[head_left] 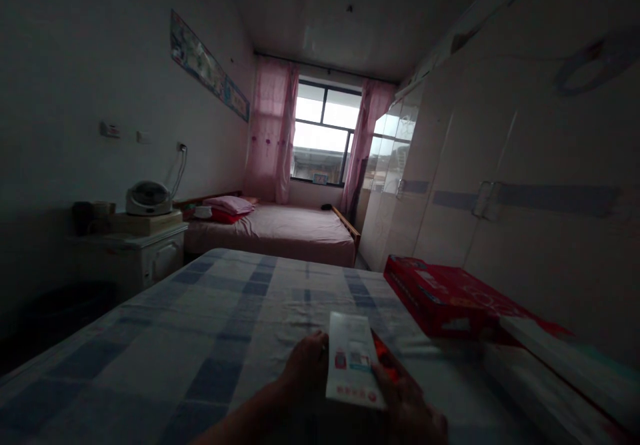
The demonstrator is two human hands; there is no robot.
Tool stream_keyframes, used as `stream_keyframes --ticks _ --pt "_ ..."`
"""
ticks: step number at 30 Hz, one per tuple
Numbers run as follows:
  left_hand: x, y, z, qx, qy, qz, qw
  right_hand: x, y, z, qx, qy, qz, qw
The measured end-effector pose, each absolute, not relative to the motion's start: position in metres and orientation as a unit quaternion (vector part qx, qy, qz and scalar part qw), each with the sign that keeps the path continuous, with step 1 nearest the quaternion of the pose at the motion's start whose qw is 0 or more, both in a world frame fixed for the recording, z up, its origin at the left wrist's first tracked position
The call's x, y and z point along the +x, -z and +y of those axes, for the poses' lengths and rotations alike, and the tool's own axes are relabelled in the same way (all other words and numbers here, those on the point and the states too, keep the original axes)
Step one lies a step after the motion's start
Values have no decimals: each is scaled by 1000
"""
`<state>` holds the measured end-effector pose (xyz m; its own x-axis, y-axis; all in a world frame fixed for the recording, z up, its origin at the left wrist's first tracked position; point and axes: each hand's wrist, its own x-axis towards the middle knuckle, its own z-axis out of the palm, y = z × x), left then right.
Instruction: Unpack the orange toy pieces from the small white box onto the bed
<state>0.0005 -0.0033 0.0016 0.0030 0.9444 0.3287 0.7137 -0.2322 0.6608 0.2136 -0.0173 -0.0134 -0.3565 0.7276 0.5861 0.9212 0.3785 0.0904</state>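
Both of my hands hold a small white packet [353, 360] with red and blue print, low in the head view above a bed. My left hand [304, 369] grips its left edge. My right hand [411, 408] holds its right side, with something orange-red [384, 355] showing between the fingers. The packet is tilted, its top end pointing away from me. Under my hands lies the blue and white checked bed sheet [210, 325].
A flat red box [445, 295] lies on the bed's right side, a long white box [570, 358] beside it. White wardrobe doors [525, 198] line the right. A pink bed [285, 228], window and curtains stand behind. A white cabinet [137, 252] with an appliance is at left.
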Motion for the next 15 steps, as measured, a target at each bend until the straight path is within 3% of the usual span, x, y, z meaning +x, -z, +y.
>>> stream_keyframes --ticks 7,15 --pt "-4 -2 -4 699 -364 592 171 211 -12 -33 -523 78 -815 237" --pt "-2 -7 -9 703 -345 601 158 240 -21 -11 -510 -5 -759 404"
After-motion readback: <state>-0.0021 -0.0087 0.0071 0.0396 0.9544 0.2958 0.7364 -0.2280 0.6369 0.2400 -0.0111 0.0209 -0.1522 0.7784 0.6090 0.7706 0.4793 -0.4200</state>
